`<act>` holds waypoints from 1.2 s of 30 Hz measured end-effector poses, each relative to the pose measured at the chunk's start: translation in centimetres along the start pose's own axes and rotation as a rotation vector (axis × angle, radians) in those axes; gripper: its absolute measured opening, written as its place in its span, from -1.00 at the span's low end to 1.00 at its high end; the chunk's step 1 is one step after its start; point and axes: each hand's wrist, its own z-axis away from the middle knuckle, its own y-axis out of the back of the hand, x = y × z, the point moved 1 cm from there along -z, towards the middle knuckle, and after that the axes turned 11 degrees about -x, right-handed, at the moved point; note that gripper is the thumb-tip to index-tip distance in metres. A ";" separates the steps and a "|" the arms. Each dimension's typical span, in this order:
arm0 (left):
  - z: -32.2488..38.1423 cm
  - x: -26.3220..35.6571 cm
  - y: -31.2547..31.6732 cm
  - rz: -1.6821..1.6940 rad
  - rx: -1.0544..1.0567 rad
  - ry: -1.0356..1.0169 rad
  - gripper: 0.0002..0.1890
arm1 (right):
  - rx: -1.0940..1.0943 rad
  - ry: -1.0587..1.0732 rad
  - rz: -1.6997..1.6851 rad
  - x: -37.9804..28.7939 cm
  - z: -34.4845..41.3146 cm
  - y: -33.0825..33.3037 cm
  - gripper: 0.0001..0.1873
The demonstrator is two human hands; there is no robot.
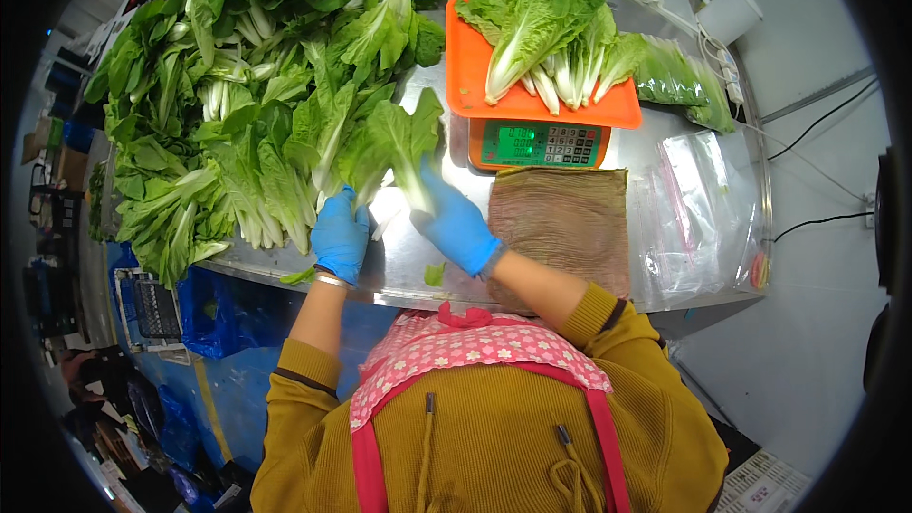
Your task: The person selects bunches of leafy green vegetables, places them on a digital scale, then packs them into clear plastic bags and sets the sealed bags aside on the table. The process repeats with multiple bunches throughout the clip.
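Observation:
My left hand (340, 236), in a blue glove, holds the white base of a leafy green head (363, 157) at the right edge of a big heap of leafy greens (235, 85). Just right of it my right hand (452, 221), gloved too, grips the stem of another green head (410, 139), its leaves pointing away from me. Several lettuce heads (527, 43) lie on the orange tray (470, 96) of a digital scale (539, 144) with a lit green display. A folded brown cloth (559, 228) lies in front of the scale.
Clear plastic bags (684, 221) lie on the metal table (427, 285) at the right. Bagged greens (673, 78) are behind them, near a white power strip and cables. Leaf scraps (434, 273) lie near the front edge. A blue plastic bag (214, 313) hangs below the left edge.

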 end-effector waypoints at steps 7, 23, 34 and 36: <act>0.2 1.8 1.9 0.011 -0.066 0.114 -0.57 | -0.116 0.305 -0.704 -9.7 4.5 3.6 -0.17; 3.8 3.6 2.7 0.072 0.180 -0.083 -0.41 | 0.488 0.043 1.052 -11.6 -4.5 12.0 -0.16; 6.2 17.3 -0.8 0.045 -0.270 -0.824 -0.43 | 0.160 -0.097 1.059 5.6 16.0 11.2 -0.05; 5.7 17.5 -2.5 -0.019 -0.354 -0.850 -0.41 | 0.117 -0.183 1.034 6.3 16.8 11.0 0.00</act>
